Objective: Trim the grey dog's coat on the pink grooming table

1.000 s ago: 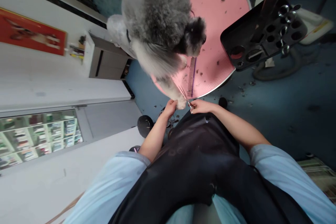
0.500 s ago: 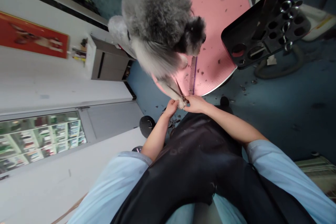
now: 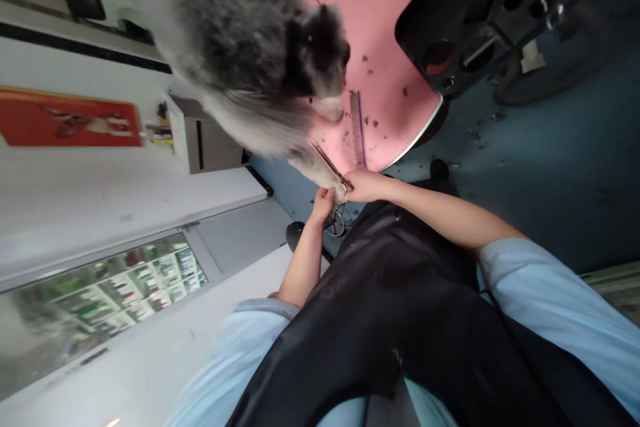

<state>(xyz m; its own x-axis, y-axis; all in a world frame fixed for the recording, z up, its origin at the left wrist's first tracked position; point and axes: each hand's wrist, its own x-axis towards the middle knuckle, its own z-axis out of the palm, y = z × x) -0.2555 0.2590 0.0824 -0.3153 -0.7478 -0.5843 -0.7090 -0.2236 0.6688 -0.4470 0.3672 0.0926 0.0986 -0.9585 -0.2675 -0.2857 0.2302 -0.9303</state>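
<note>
A fluffy grey dog [image 3: 225, 27] is on a round pink table [image 3: 385, 33], one front leg [image 3: 313, 165] stretched out toward me past the table's edge. My left hand [image 3: 324, 203] is closed around the paw end of that leg. In my right hand [image 3: 365, 185] is a pair of scissors [image 3: 330, 163], its blades lying along the leg and nearly together. A comb [image 3: 357, 130] with a purple spine rests on the table just beyond my right hand. Dark tufts of hair are scattered around it.
A black tool holder [image 3: 480, 27] with round holes and scissors in it overhangs the table's right side. Hair clippings dot the blue floor [image 3: 525, 167]. On the left stand a grey cabinet [image 3: 217, 143] and a white wall with a door.
The scissor blades have gone from spread to nearly together. My view has shifted and tilted, so dog and table sit further up and left. My left hand still grips the leg.
</note>
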